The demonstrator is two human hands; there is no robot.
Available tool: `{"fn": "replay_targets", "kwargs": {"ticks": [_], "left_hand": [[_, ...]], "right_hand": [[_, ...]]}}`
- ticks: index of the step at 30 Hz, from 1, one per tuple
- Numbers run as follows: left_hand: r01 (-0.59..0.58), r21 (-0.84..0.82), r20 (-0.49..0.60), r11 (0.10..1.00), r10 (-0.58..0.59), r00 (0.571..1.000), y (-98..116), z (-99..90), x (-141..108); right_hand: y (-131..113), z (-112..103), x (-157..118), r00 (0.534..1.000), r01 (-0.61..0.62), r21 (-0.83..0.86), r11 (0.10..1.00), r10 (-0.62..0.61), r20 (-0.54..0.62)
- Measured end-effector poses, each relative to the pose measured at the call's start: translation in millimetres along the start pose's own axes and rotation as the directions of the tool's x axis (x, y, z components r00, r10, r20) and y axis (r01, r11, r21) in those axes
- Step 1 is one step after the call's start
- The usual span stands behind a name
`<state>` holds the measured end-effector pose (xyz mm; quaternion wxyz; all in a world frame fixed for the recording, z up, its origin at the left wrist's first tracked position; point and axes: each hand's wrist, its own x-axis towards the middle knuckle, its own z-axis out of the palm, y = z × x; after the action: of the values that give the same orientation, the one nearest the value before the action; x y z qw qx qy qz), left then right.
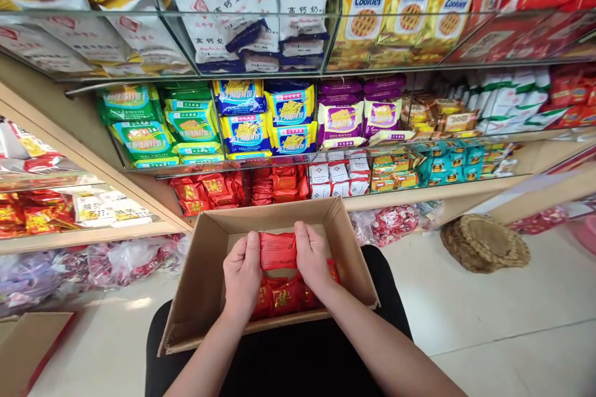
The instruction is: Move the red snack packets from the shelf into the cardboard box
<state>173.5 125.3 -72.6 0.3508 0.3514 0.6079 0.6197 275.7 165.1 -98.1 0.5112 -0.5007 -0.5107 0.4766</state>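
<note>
An open cardboard box (200, 285) rests on the person's lap, with several red packets (285, 299) lying along its near side. Above them, a red packet (278, 250) is held level between both hands. My left hand (243, 270) pinches its left end between thumb and curled fingers. At the right end, my right hand (314, 257) grips it the same way. The underside of this packet is hidden.
Glass shelves (274, 164) in front hold rows of colourful snack packets. Red packets (209, 192) fill a low bin behind the box. Woven round mats (485, 243) lie on the floor at right, and a cardboard flap (35, 344) is at lower left.
</note>
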Motion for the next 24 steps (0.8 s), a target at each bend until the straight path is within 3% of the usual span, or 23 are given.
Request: {"fn": "replay_targets", "kwargs": {"ticks": [6, 8, 10, 12, 15, 17, 18, 19, 22, 24], "left_hand": [[0.147, -0.137, 0.003, 0.98, -0.148, 0.989, -4.3, 2.7, -1.4], [0.246, -0.18, 0.005, 0.952, -0.25, 0.968, -6.2, 6.1, -4.2], [0.386, -0.225, 0.021, 0.895, -0.392, 0.92, -4.0, 7.8, -8.4], [0.537, -0.28, 0.11, 0.796, -0.529, 0.841, 3.4, 7.5, -13.2], [0.674, -0.348, 0.315, 0.652, -0.595, 0.739, 17.9, 4.1, -16.6], [0.696, -0.385, 0.388, 0.607, -0.578, 0.718, 23.9, 0.3, -14.6], [0.696, -0.401, 0.403, 0.595, -0.568, 0.718, 25.3, -2.1, -12.8], [0.694, -0.416, 0.413, 0.588, -0.558, 0.72, 25.9, -4.7, -10.8], [0.683, -0.441, 0.442, 0.582, -0.521, 0.73, 26.5, -11.7, -6.4], [0.679, -0.442, 0.465, 0.586, -0.498, 0.732, 27.7, -14.1, -5.8]], "right_hand": [[-15.2, -2.8, -3.4, 1.0, 0.027, 0.01, 1.0, -0.027, -0.01], [-14.6, -6.2, -0.8, 0.992, 0.115, -0.124, 0.986, -0.121, -0.037], [-11.7, -11.6, 1.8, 0.947, 0.292, -0.334, 0.896, -0.319, -0.026], [-7.6, -16.1, 1.5, 0.835, 0.512, -0.502, 0.697, -0.541, 0.101], [-2.1, -17.1, -8.2, 0.58, 0.788, -0.497, 0.362, -0.708, 0.403], [-0.6, -15.7, -18.1, 0.461, 0.877, -0.392, 0.279, -0.721, 0.517], [-1.0, -15.6, -22.5, 0.453, 0.887, -0.35, 0.302, -0.716, 0.531], [-2.1, -16.1, -25.8, 0.498, 0.866, -0.333, 0.373, -0.702, 0.509], [-8.8, -20.9, -26.2, 0.778, 0.628, -0.343, 0.699, -0.562, 0.279], [-13.7, -23.9, -20.8, 0.906, 0.423, -0.278, 0.862, -0.393, 0.16]]}}
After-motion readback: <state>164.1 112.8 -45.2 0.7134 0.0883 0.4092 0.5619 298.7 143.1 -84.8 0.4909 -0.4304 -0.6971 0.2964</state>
